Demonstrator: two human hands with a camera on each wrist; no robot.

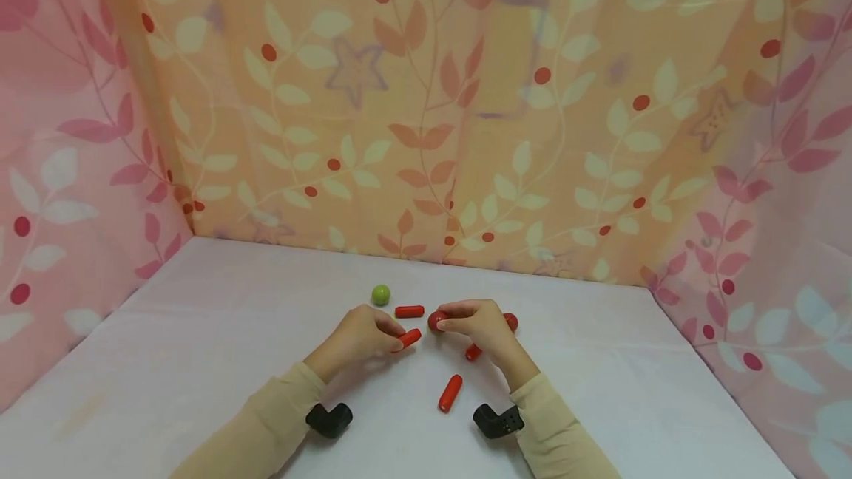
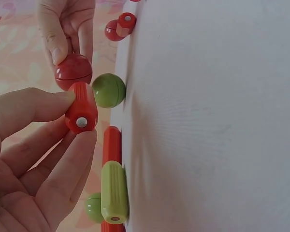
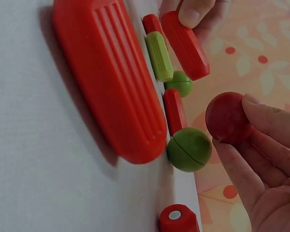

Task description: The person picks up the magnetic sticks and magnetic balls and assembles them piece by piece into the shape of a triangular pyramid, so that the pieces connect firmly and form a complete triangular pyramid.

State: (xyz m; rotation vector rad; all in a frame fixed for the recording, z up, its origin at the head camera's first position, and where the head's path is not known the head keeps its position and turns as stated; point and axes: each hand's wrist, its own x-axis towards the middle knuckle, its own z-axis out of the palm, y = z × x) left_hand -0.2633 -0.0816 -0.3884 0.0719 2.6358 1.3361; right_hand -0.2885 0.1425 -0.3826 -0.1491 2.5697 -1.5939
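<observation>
ball [image 3: 226, 117] pinched by right hand [image 1: 481, 324] could slip, being round; left hand [image 1: 362, 333], at its nine o'clock, pinches a red stick [image 2: 82, 107].

sleeves [image 1: 261, 421]: beige, wrist-length | wrist pieces [image 1: 328, 425]: black, bent | right one: pale-dotted

Both sleeved forearms [image 1: 273, 412] slant inward. The left hand [image 1: 362, 333] and right hand [image 1: 482, 324] face each other, near but apart, each pinching with its fingertips [image 2: 88, 139].
</observation>
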